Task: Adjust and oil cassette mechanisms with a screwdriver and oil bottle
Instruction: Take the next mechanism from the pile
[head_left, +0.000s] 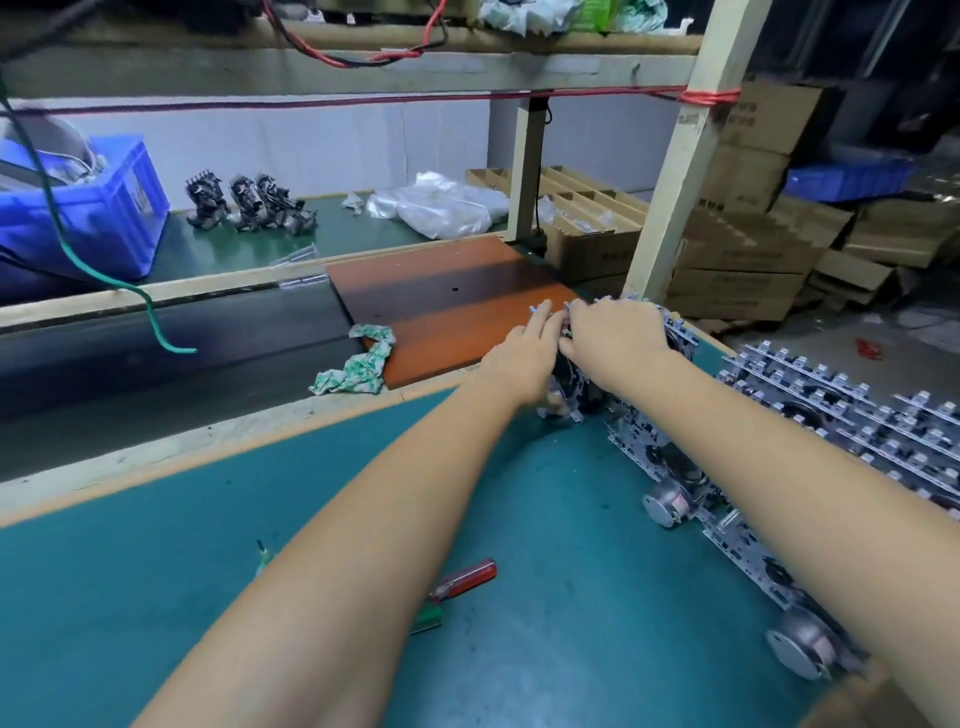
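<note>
The left hand (524, 353) and right hand (613, 332) both hold one cassette mechanism (569, 387) at the far edge of the green table (545, 571). More mechanisms (810, 405) are stacked to the right. A red screwdriver (465, 579) lies under the left forearm, and a crumpled cloth (358, 364) lies on the left.

Two bare forearms are seen, with no sleeve, glove, watch or ring shown on either. The left hand (524, 353) and the right hand (613, 332) are uncovered, and the fingernails are kept short and unpainted.
</note>
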